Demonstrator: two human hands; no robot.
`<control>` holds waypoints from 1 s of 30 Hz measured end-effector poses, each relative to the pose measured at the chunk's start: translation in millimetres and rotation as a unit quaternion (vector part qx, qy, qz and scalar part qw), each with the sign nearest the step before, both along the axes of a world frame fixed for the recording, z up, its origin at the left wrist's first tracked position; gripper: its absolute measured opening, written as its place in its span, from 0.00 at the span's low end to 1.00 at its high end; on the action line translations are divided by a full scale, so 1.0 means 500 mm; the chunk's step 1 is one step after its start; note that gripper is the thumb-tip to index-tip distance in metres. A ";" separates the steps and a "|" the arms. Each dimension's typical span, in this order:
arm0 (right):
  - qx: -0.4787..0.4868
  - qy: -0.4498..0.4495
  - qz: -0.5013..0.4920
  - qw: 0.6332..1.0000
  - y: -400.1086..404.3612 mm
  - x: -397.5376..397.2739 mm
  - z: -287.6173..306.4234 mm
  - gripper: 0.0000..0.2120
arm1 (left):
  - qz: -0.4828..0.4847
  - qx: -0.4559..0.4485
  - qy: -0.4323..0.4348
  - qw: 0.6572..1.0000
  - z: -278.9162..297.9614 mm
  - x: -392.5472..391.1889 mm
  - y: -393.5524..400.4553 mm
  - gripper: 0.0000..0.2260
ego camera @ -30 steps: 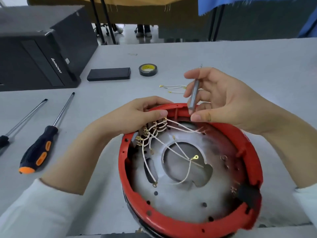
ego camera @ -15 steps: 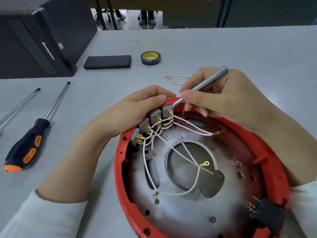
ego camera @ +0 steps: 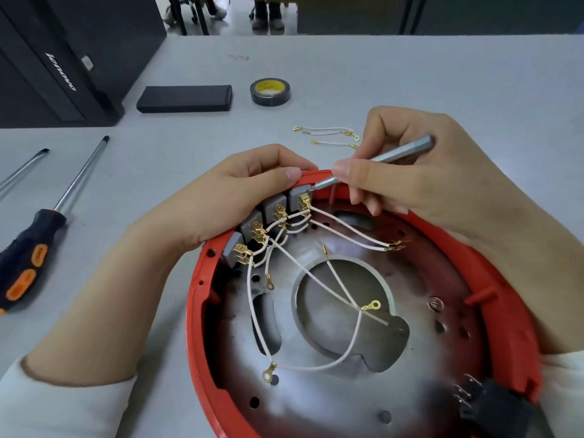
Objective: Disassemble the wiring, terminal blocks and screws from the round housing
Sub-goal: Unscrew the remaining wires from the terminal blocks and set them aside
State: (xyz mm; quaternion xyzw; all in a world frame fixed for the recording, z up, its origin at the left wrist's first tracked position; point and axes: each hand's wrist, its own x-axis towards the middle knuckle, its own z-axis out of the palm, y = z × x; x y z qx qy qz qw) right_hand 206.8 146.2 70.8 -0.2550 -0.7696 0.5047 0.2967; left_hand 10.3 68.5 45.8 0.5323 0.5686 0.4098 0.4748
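At housing's far rim: your right hand (ego camera: 407, 172) pinches the driver (ego camera: 376, 167) on the top terminal block (ego camera: 298, 197) | left hand (ego camera: 234, 197) fingers curl over the red housing (ego camera: 196, 298) rim | slip risk: tip skids, gouges white wires (ego camera: 341, 230).

The housing (ego camera: 202, 298) runs off the bottom edge. The left hand (ego camera: 221, 200) hides the rim behind the terminal blocks (ego camera: 275, 210). Two screwdrivers (ego camera: 34, 248) are cut by the left edge. The tool's (ego camera: 379, 159) tip is too small to tell.
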 end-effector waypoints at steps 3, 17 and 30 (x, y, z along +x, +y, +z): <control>-0.002 0.002 -0.001 1.000 -0.002 -0.002 -0.001 0.13 | 0.001 -0.002 0.000 1.000 0.001 0.002 -0.001 0.08; -0.001 -0.005 -0.002 1.000 -0.006 -0.004 0.001 0.14 | 0.003 -0.001 0.009 1.000 0.004 0.003 -0.003 0.09; 0.008 -0.003 -0.006 1.000 -0.002 -0.006 -0.005 0.15 | -0.001 0.003 0.019 1.000 0.005 0.003 -0.004 0.09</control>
